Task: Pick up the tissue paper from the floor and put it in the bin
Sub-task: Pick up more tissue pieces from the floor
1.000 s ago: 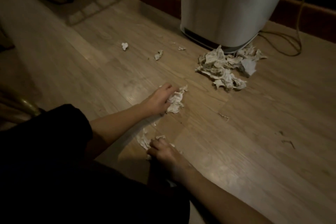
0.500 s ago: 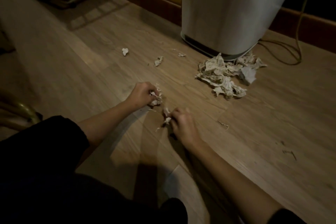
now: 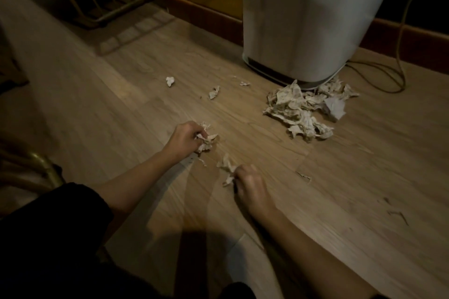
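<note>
Low down, left hand (image 3: 184,139) and right hand (image 3: 247,181) each grip crumpled tissue (image 3: 207,142) (fingers curled tight).

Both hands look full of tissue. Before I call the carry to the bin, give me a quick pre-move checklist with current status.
1. Left hand closed on its tissue wad: ok.
2. Right hand closed on its tissue piece: ok, though part hangs loose outside the fingers.
3. Floor between hands and white bin free of obstacles: ok, only the big tissue pile at its base.
4. Bin opening reachable: cannot tell, its top is out of frame.
5. Floor cleared: not ok; the pile and small scraps remain.
6. Cable beside the bin clear of the hands: ok.
</note>
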`<state>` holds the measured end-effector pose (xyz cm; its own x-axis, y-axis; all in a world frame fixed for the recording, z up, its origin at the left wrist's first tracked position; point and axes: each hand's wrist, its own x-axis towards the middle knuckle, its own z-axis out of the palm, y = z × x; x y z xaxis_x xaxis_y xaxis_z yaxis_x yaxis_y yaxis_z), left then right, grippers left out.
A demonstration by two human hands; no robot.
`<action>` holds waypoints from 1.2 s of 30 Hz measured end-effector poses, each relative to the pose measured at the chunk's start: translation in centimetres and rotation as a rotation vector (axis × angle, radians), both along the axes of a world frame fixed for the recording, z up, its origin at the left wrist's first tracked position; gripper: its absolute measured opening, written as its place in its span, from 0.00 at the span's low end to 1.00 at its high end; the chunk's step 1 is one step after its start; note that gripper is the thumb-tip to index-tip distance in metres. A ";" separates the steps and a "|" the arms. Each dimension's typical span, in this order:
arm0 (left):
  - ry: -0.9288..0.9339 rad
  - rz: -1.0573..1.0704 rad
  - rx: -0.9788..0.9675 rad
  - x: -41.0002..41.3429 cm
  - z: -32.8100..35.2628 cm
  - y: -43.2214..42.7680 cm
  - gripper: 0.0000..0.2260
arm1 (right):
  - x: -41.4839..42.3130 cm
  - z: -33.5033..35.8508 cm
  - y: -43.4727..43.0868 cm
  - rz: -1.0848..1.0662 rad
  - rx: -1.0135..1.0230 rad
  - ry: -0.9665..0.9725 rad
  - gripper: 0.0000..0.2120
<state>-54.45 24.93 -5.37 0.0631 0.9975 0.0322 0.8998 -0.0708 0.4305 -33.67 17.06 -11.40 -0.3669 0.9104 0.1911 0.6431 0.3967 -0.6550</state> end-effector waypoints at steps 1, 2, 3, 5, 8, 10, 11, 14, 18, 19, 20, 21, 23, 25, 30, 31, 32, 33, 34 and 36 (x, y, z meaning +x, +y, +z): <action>-0.007 0.005 0.011 -0.2 0.3 0.2 0.08 | 0.6 0.5 1.0 -0.044 -0.014 0.016 0.05; -0.007 0.009 0.014 -0.3 0.6 0.3 0.08 | 1.1 1.1 2.0 -0.075 -0.017 0.025 0.04; -0.009 0.012 0.014 -0.4 0.8 0.3 0.08 | 1.7 1.9 2.9 -0.100 -0.014 0.027 0.03; -0.025 -0.013 -0.020 -0.5 0.8 0.2 0.08 | 3.1 3.4 4.0 -0.144 0.011 0.046 0.02; 0.055 -0.157 -0.130 -0.1 -0.2 -1.3 0.11 | 6.2 4.0 3.8 -0.221 0.048 0.032 0.02; 0.138 -0.227 -0.190 0.1 -1.0 -2.6 0.12 | 8.8 3.1 2.9 -0.286 0.039 -0.031 0.04; 0.137 -0.242 -0.181 0.2 -1.6 -3.0 0.11 | 9.9 2.4 2.2 -0.316 0.019 -0.079 0.05; 0.125 -0.222 -0.071 0.6 -2.8 -3.7 0.05 | 11.6 0.5 -0.7 -0.396 0.004 -0.212 0.11; 0.210 -0.203 0.008 2.2 -3.5 -3.6 0.01 | 11.4 -0.2 -2.8 -0.466 0.004 -0.083 0.08; 0.203 -0.184 0.006 2.7 -3.2 -3.5 0.02 | 11.6 0.0 -2.5 -0.448 -0.017 -0.061 0.07; 0.172 -0.151 0.002 3.3 -2.9 -3.2 0.03 | 11.9 0.4 -1.9 -0.415 -0.053 -0.053 0.07; 0.119 -0.110 -0.006 4.0 -2.3 -2.7 0.04 | 12.5 0.8 -1.1 -0.382 -0.102 -0.055 0.07; 0.002 -0.046 -0.028 5.8 -0.6 -1.5 0.04 | 14.3 2.2 1.0 -0.356 -0.220 -0.062 0.06; -0.071 -0.050 -0.045 8.2 1.8 0.0 0.04 | 16.6 4.7 3.0 -0.361 -0.319 -0.026 0.04; -0.069 -0.353 0.015 16.9 9.4 3.8 0.04 | 23.0 13.9 5.4 -0.181 -0.430 0.010 0.02; -0.043 -0.437 0.025 19.2 11.0 4.2 0.05 | 24.3 15.7 5.4 -0.152 -0.447 0.014 0.03; -0.020 -0.520 0.042 21.7 12.5 4.6 0.05 | 25.7 17.3 5.2 -0.133 -0.457 0.019 0.03; -0.003 -0.599 0.058 24.4 13.9 4.9 0.06 | 27.2 18.6 5.0 -0.135 -0.458 0.020 0.03; 0.004 -0.674 0.070 27.4 15.1 5.2 0.06 | 28.7 19.9 4.5 -0.159 -0.448 0.023 0.04; 0.006 -0.787 0.086 33.8 17.0 5.4 0.05 | 32.0 21.3 3.6 -0.265 -0.415 0.061 0.04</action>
